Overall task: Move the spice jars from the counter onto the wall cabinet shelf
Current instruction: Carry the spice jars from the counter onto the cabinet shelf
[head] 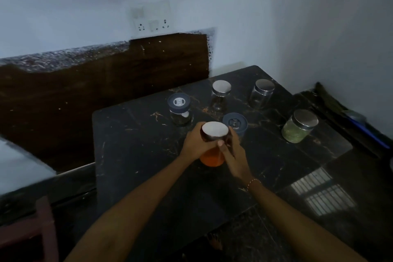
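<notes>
Six spice jars, all on the dark surface (131, 155), centre and right of frame; no cabinet shelf visible. Both hands, left (194, 143) and right (232, 152), grip the orange jar (212, 158). Judged: none shelved yet.

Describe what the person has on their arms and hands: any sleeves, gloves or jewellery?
Both forearms are bare as far as the view shows, with no sleeves in sight. The left hand and the right hand wear no gloves. The only thing worn is a thin beaded bracelet around the right wrist, with small pale and orange-looking beads. The dim light hides any rings.
</notes>
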A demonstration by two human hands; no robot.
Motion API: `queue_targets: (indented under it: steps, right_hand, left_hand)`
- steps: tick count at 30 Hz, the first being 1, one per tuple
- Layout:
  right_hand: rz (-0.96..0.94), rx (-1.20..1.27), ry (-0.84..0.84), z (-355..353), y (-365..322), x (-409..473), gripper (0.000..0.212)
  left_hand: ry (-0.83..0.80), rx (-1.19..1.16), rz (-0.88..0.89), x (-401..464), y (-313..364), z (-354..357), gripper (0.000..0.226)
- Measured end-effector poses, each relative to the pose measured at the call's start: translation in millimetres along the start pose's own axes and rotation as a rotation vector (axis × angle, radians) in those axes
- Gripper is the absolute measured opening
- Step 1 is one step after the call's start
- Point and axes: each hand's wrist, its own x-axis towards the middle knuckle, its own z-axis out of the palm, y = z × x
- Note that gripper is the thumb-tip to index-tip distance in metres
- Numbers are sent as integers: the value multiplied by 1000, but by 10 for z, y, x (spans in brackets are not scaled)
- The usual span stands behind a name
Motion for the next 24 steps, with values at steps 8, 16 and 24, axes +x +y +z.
queue_targets:
  steps: [8, 16, 24]
  right_hand:
    - [-59, -31, -143, 472, -298, 264, 90]
    - [116, 236, -309, 622, -566, 552, 67]
    - [129, 340, -428, 830, -794, 689, 72]
  left_hand:
    - [224, -107, -227, -63, 172, -424, 74]
    - [218, -620, -342, -224, 152, -938, 54]
    - [196, -802, -268, -258, 343, -966, 51]
